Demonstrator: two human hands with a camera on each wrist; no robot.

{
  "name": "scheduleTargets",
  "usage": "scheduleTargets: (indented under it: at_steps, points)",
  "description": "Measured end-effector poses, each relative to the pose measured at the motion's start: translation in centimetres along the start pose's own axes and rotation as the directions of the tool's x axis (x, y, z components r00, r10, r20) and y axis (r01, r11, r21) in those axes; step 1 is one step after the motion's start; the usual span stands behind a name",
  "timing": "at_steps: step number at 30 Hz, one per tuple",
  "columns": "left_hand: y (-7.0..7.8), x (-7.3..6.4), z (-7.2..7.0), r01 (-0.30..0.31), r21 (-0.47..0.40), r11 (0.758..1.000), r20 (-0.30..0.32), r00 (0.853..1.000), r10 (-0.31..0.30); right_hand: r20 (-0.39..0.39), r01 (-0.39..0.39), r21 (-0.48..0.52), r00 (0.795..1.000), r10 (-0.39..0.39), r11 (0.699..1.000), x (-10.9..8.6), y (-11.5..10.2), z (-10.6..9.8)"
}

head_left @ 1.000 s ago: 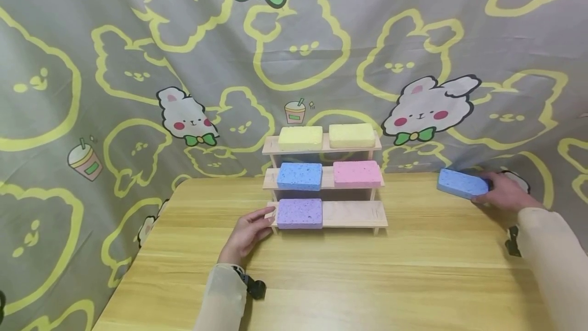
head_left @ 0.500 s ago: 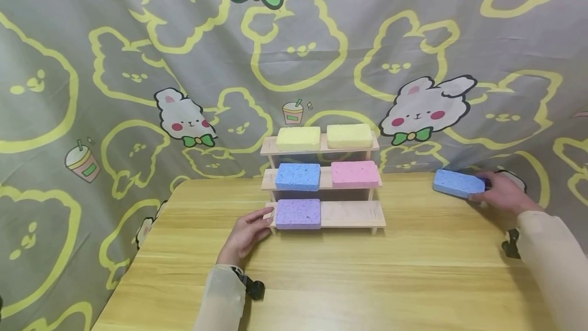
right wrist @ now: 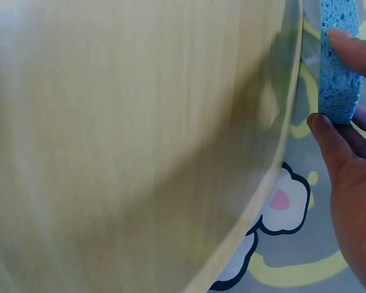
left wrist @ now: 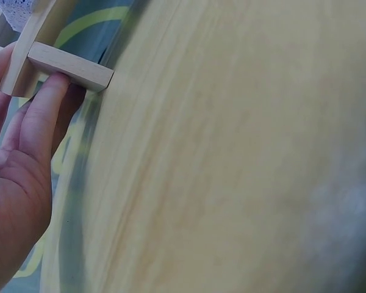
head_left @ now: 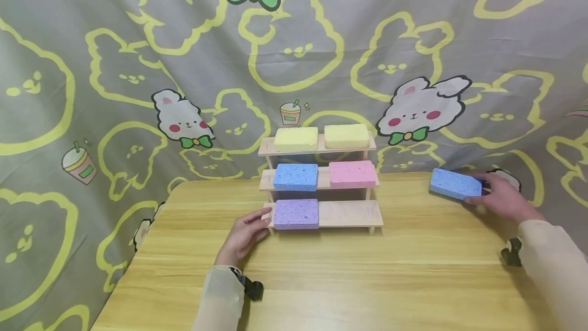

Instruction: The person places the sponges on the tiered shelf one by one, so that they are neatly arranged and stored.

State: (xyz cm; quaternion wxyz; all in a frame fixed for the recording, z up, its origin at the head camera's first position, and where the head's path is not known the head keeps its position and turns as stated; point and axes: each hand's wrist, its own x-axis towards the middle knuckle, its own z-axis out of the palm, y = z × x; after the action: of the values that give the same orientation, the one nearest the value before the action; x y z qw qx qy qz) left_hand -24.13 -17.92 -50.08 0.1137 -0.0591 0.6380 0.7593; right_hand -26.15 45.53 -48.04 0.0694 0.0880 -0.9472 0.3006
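Note:
My right hand [head_left: 503,199] holds a blue sponge [head_left: 455,184] by its right end, over the back right part of the table. In the right wrist view the thumb lies on one face of this porous blue sponge [right wrist: 338,76], with fingers around its end. My left hand [head_left: 243,236] grips the left end of a three-tier wooden display rack [head_left: 351,212]. The left wrist view shows its fingers around the shelf end, by a wooden leg [left wrist: 73,66]. A purple sponge [head_left: 296,213] lies on the bottom tier's left half; the right half is bare wood.
On the middle tier lie another blue sponge [head_left: 295,176] and a pink sponge [head_left: 352,173]. Two yellow sponges [head_left: 296,138] sit on the top tier. The wooden table [head_left: 321,280] ends at a grey patterned curtain [head_left: 211,65] behind the rack.
The head view has shifted slightly, moving the scene a little to the left. Both hands keep their holds; the right hand and its blue sponge have barely moved.

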Motion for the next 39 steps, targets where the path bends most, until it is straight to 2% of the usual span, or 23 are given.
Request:
scheduleTargets:
  at_steps: [7,23,28,39]
  points:
    - [0.0,0.0,0.1,0.001,-0.002,1.000,-0.001,1.000,-0.001,-0.036,0.047,0.006,0.998,-0.047,0.999,-0.6,-0.6,0.2]
    - [0.0,0.0,-0.1,0.002,-0.006,1.000,0.012,1.000,-0.002,-0.045,0.053,0.039,0.998,-0.051,0.998,-2.6,-1.9,0.6]
    - [0.0,-0.1,-0.1,-0.004,-0.011,1.000,0.011,1.000,0.004,-0.023,0.046,0.007,0.999,-0.046,0.999,-3.2,-2.7,0.5]
    - [0.2,0.0,0.1,-0.025,0.000,1.000,-0.006,1.000,0.025,0.022,0.010,0.073,1.000,-0.012,0.997,-4.3,-4.3,0.8]
